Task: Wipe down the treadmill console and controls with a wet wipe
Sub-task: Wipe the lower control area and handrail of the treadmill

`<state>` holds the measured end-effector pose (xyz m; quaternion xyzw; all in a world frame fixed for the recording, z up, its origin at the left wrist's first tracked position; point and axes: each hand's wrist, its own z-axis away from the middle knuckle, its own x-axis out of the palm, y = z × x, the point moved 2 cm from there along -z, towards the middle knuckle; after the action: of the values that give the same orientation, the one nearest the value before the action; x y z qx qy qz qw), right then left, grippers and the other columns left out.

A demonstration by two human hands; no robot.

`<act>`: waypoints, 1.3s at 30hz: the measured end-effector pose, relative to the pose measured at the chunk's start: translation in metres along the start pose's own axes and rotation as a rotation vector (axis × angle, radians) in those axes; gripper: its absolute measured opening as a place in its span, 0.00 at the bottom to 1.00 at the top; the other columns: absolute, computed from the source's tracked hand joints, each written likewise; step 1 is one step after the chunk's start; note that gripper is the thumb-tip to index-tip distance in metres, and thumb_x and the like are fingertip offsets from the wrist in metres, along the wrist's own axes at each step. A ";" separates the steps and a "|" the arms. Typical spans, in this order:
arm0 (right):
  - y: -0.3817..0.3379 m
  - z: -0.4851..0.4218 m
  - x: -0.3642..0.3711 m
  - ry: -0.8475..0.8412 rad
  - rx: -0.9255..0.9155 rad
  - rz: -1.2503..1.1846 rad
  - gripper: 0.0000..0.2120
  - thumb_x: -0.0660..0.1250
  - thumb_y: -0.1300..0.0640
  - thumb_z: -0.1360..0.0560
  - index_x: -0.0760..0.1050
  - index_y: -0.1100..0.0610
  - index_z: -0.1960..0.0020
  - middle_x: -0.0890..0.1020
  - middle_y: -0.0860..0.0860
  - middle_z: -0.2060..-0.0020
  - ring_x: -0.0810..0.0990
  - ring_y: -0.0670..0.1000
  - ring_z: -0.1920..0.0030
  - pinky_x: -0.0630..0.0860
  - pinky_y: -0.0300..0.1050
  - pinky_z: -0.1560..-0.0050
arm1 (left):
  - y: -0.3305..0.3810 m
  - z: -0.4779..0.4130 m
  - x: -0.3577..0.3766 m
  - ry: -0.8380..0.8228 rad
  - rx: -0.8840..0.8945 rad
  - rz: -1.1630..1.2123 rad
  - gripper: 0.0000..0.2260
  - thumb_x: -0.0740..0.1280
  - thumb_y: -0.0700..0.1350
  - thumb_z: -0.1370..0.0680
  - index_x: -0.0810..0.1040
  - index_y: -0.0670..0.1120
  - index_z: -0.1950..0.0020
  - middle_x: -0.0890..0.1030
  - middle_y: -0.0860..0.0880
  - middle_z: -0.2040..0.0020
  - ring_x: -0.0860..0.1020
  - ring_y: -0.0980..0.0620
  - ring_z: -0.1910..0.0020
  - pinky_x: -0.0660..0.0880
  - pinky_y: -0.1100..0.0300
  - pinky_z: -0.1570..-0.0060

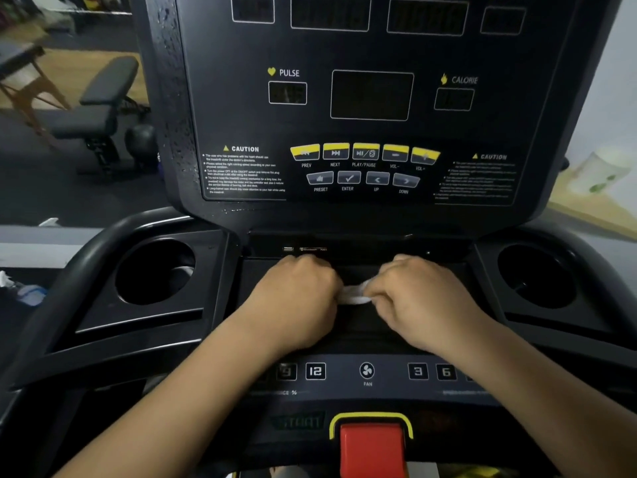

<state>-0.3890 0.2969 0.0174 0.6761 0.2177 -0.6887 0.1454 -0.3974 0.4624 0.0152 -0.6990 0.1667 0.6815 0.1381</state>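
The left cup holder (155, 270) sits just beside the centre tray (358, 326), and over that tray the two hands meet. The left hand (296, 298) is curled into a loose fist, knuckles up, pinching one end of the wet wipe (355, 294). The wipe shows as a short white twisted band between the fists. The right hand (424, 301) is curled the same way on the other end. The right cup holder (537, 276) lies beyond it.

This looks like readying the wipe rather than wiping. To do it well, open the bunched cloth into a flat pad with a fresh face outward. Then work the console panel (372, 94) from its left edge across. Go lightly over the yellow media buttons (365, 153), and keep moisture out of the small port (288, 249) above the tray. The fan key (367, 370) and the red safety key (372, 446) can follow.

Much is hidden. The fingertips tuck under both fists, so the exact grip cannot be read, and most of the wipe is covered. Specks on the console's left bezel (169, 98) may be droplets or dirt. The forearms hide some of the numbered keys. The top displays are cut off by the frame, and the right-hand caution text (482, 181) is too blurred to read.
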 end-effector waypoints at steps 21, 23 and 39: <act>0.006 -0.014 0.004 -0.172 -0.138 -0.177 0.09 0.64 0.57 0.23 0.81 0.46 0.49 0.79 0.43 0.52 0.78 0.51 0.52 0.77 0.51 0.53 | -0.004 -0.004 0.007 -0.097 0.082 0.210 0.15 0.62 0.38 0.26 0.82 0.53 0.46 0.82 0.47 0.50 0.79 0.41 0.49 0.77 0.50 0.52; 0.009 -0.020 -0.004 -0.156 -0.112 -0.218 0.10 0.65 0.58 0.24 0.82 0.46 0.51 0.79 0.45 0.55 0.78 0.52 0.54 0.77 0.53 0.52 | -0.010 -0.007 0.001 -0.040 0.096 0.198 0.16 0.62 0.38 0.27 0.83 0.53 0.46 0.82 0.48 0.52 0.79 0.43 0.50 0.77 0.50 0.53; -0.001 0.006 0.006 -0.030 -0.075 -0.079 0.18 0.56 0.55 0.21 0.75 0.53 0.34 0.75 0.47 0.34 0.72 0.50 0.35 0.70 0.51 0.38 | 0.004 0.024 0.013 -0.101 0.062 0.219 0.32 0.40 0.58 0.23 0.68 0.49 0.26 0.67 0.48 0.24 0.59 0.51 0.23 0.52 0.53 0.24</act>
<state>-0.3950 0.2949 0.0118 0.6506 0.2675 -0.6954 0.1467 -0.4203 0.4683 0.0020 -0.6367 0.2559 0.7214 0.0929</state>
